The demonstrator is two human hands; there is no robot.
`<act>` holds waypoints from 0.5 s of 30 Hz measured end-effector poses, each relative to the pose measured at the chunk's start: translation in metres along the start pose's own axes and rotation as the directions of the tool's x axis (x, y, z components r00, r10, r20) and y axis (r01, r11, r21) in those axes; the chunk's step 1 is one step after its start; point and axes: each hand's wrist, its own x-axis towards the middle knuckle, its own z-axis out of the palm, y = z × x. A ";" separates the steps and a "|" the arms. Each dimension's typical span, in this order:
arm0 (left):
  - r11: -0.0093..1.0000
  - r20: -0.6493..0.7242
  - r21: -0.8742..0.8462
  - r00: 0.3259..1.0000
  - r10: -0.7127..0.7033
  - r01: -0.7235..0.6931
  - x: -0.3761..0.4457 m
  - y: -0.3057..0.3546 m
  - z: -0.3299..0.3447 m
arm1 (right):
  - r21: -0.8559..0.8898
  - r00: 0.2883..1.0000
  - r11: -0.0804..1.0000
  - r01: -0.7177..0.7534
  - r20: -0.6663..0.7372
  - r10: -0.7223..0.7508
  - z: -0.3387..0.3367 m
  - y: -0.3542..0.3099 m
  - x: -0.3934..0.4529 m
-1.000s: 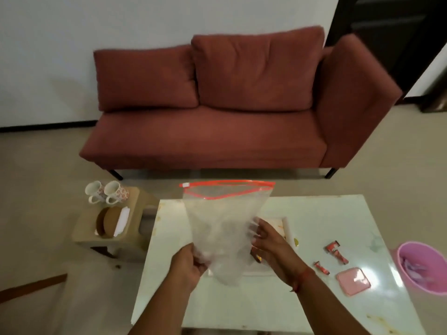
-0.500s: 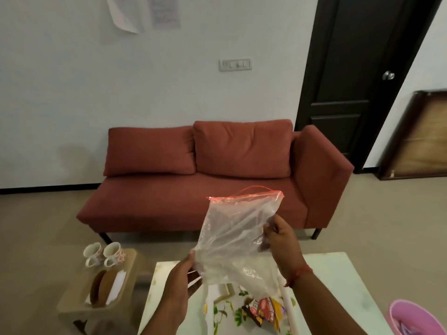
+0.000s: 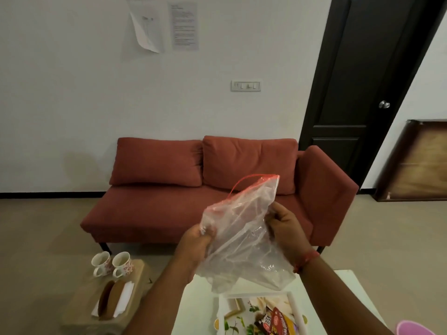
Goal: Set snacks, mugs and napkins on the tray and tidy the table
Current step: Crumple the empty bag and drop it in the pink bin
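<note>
Raised and crumpled since a moment ago, the bag (image 3: 244, 235) is pinched closed-fisted by left hand (image 3: 196, 247) and right hand (image 3: 286, 228), probably for discarding, with tray (image 3: 223, 310) of snacks (image 3: 275, 322) at 6 o'clock.

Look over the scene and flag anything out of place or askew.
The two mugs and napkins sit on the small side stool, not the tray. Both hands, left and right, hold a crumpled empty plastic bag. One wall paper curls loose.
</note>
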 end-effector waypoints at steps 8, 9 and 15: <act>0.925 -0.442 0.215 0.813 0.379 -0.314 0.011 0.003 -0.014 | -0.273 0.950 0.961 -0.048 -0.311 -0.040 0.007 0.014 -0.010; 0.927 -0.446 0.201 0.814 0.373 -0.315 0.010 0.004 -0.012 | -0.251 0.951 0.967 -0.038 -0.307 -0.042 0.008 0.014 -0.013; 0.934 -0.270 -0.082 0.910 0.315 -0.347 -0.001 0.015 -0.008 | -0.095 0.995 0.991 0.095 0.040 -0.092 -0.011 -0.004 -0.028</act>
